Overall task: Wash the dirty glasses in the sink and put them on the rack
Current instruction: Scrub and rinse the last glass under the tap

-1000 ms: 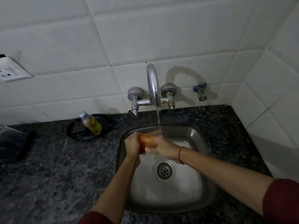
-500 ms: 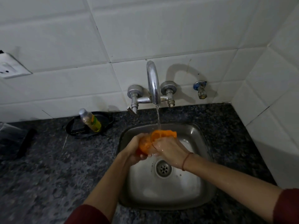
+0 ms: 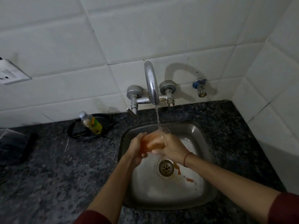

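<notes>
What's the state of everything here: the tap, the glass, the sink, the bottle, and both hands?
Tap: running, stream falling onto the glass.
Glass: held over the sink under the stream, orange residue inside.
Sink: wet, orange streaks beside the drain.
Bottle: capped, leaning in a black dish on the counter.
Left hand: gripping the glass.
Right hand: wrapped around the glass.

Speckled dark grey desk [image 3: 48, 183]. White wall tiles [image 3: 145, 29]. Steel-grey sink [image 3: 205, 143] streaked orange near drain [image 3: 166, 168]. Orange-tinted glass [image 3: 151, 141]. Yellow-green bottle [image 3: 91, 122] on black dish [image 3: 72, 133]. Maroon sleeves [image 3: 284, 207].
</notes>
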